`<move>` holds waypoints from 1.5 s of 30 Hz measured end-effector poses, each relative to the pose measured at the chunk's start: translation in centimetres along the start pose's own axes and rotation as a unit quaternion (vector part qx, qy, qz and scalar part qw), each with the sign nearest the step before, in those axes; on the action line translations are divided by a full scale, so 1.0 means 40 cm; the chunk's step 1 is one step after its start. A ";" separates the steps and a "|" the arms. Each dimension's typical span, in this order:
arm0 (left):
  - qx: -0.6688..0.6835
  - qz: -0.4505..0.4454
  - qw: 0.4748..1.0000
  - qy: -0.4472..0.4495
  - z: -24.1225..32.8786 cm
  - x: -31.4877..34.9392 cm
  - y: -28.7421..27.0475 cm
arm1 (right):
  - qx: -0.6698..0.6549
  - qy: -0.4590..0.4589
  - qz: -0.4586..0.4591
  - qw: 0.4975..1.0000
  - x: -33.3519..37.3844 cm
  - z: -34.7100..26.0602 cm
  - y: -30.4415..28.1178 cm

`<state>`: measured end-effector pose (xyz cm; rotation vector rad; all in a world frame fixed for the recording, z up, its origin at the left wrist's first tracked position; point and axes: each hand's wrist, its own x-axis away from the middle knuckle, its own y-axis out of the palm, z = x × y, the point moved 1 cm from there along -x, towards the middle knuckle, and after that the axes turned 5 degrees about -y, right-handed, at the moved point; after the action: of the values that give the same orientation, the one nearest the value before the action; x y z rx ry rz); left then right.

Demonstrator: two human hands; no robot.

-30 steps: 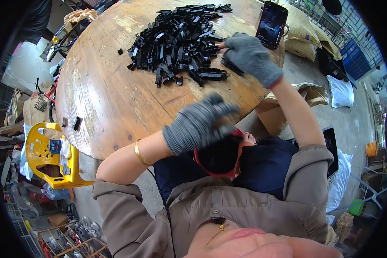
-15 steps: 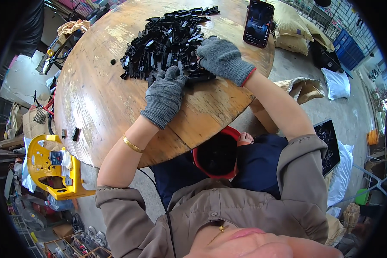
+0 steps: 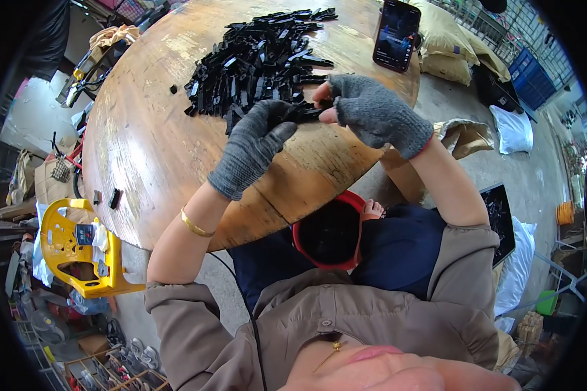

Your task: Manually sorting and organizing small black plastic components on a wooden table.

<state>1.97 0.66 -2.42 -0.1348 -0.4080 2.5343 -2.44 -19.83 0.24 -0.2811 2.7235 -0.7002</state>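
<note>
A heap of small, narrow black plastic pieces lies on the round wooden table. My left hand, in a grey knit glove, is closed at the near edge of the heap and pinches a black plastic piece. My right hand wears a grey glove that leaves the thumb and a fingertip bare. Those tips close in a pinch at the right end of the same piece, with something dark between them. The gloves partly hide the piece, so its full shape does not show.
A phone stands at the table's right edge. Two small black pieces lie near the left edge. Below the table is a red bucket between my legs. A yellow plastic chair stands left, sacks at the far right.
My right hand has drawn back from the heap to the right, its bare fingertips now showing. The left hand has turned toward it, and a black piece now spans the two.
</note>
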 end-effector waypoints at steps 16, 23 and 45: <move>0.218 -0.062 0.973 -0.050 0.006 0.015 -0.006 | -0.078 0.039 0.024 0.996 0.027 -0.040 0.090; 0.362 -0.089 0.928 0.010 -0.006 0.016 0.028 | -0.212 0.052 0.111 0.970 0.029 -0.027 0.118; 0.050 -0.137 0.987 -0.066 0.037 0.039 0.010 | -0.194 0.134 0.050 0.970 0.044 -0.027 0.051</move>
<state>0.18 0.82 -1.17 0.1200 -0.3252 2.2929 -4.68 -18.08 -0.33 -0.1407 3.0977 -0.1798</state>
